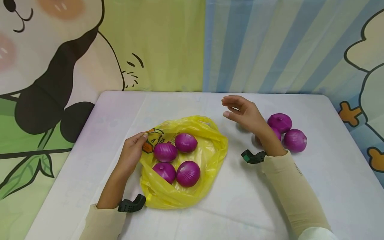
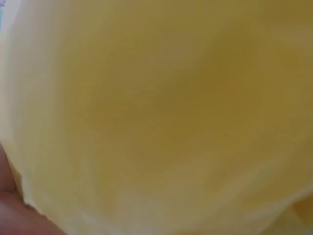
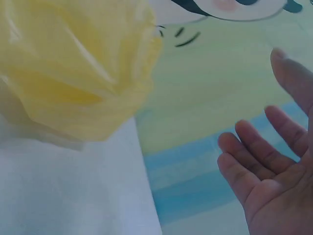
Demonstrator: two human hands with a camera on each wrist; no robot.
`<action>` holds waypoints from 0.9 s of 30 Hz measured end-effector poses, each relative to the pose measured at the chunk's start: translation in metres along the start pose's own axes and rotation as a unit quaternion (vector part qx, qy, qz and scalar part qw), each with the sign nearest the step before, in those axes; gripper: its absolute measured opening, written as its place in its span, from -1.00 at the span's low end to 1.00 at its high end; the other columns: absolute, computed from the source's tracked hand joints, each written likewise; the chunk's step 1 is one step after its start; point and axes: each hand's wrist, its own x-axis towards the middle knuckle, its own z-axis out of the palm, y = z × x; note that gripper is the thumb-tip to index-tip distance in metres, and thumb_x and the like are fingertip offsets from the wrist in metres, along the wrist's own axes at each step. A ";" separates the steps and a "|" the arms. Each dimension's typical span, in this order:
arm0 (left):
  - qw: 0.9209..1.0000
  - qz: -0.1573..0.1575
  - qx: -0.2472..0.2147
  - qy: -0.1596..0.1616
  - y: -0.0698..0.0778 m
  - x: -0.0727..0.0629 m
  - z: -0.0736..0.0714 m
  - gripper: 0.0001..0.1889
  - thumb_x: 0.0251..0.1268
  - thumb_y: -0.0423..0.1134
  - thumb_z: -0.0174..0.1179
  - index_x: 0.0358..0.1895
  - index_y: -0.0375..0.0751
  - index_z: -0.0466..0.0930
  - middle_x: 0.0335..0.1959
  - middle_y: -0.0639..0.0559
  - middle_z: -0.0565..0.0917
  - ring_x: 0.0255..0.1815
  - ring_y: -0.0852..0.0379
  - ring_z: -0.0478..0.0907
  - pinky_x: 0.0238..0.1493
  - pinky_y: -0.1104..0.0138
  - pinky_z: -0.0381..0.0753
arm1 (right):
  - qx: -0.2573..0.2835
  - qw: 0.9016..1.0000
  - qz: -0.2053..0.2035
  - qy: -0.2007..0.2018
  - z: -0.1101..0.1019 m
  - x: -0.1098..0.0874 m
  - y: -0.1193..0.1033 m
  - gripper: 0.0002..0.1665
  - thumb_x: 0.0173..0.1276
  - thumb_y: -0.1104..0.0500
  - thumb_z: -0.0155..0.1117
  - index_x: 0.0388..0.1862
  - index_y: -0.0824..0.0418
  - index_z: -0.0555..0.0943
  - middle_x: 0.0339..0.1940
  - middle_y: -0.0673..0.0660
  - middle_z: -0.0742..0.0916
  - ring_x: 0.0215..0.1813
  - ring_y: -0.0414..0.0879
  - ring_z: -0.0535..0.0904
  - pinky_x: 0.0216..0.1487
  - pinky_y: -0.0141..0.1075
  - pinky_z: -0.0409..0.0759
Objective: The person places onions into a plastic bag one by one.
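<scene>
A yellow plastic bag [image 1: 214, 166] lies spread with its mouth up, and several purple onions [image 1: 188, 174] sit inside it. At the bag's left rim, my left hand [image 1: 131, 151] pinches the plastic between thumb and fingers. Yellow film [image 2: 166, 107] fills nearly all of the left wrist view. My right hand [image 1: 246, 115] hovers over the table right of the bag, fingers apart from the thumb and nothing held. In the right wrist view its palm [image 3: 274, 200] shows bare. Beyond that forearm more purple onions [image 1: 295, 140] rest together, partly hidden by it.
The white table [image 1: 240, 206] backs onto a printed curtain [image 1: 168, 46] with cartoon figures and stripes. Each wrist wears a small black camera mount, one of them the right mount [image 1: 253, 156]. The forearms wear beige sleeves [image 1: 294, 190].
</scene>
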 end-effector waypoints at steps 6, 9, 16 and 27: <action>1.000 -0.003 0.000 0.000 0.000 0.000 0.000 -0.51 0.59 -0.06 -0.14 0.26 -0.39 0.48 0.07 -0.27 0.54 -0.09 0.22 0.51 -0.09 0.50 0.54 | -0.016 0.999 0.020 0.041 -0.017 -0.012 0.000 -0.43 0.34 0.32 0.30 0.31 0.35 0.42 0.21 0.30 0.54 0.28 0.07 0.44 0.27 -0.29 0.38; 1.000 -0.006 0.002 0.003 0.000 0.000 0.001 -0.51 0.59 -0.06 -0.14 0.26 -0.39 0.48 0.06 -0.26 0.54 -0.10 0.23 0.50 -0.09 0.51 0.54 | -0.018 0.998 0.033 0.046 -0.023 -0.018 0.003 -0.44 0.34 0.31 0.31 0.31 0.33 0.43 0.21 0.28 0.54 0.29 0.05 0.44 0.25 -0.32 0.39; 1.000 -0.003 0.001 -0.001 -0.001 0.001 0.002 -0.50 0.59 -0.05 -0.15 0.26 -0.41 0.47 0.08 -0.25 0.53 -0.06 0.23 0.48 -0.06 0.52 0.51 | -0.020 0.996 0.054 0.068 -0.038 -0.027 0.007 -0.43 0.35 0.28 0.32 0.31 0.34 0.42 0.21 0.17 0.56 0.31 0.04 0.41 0.23 -0.38 0.39; 1.000 -0.001 -0.001 -0.010 0.000 -0.001 0.002 -0.49 0.59 -0.02 -0.15 0.27 -0.37 0.47 0.15 -0.23 0.52 0.10 0.15 0.43 0.04 0.52 0.44 | -0.108 0.980 0.122 0.118 -0.050 -0.031 0.011 -0.29 0.30 0.11 0.40 0.37 0.27 0.39 0.34 0.17 0.48 0.39 -0.02 0.33 0.32 -0.29 0.29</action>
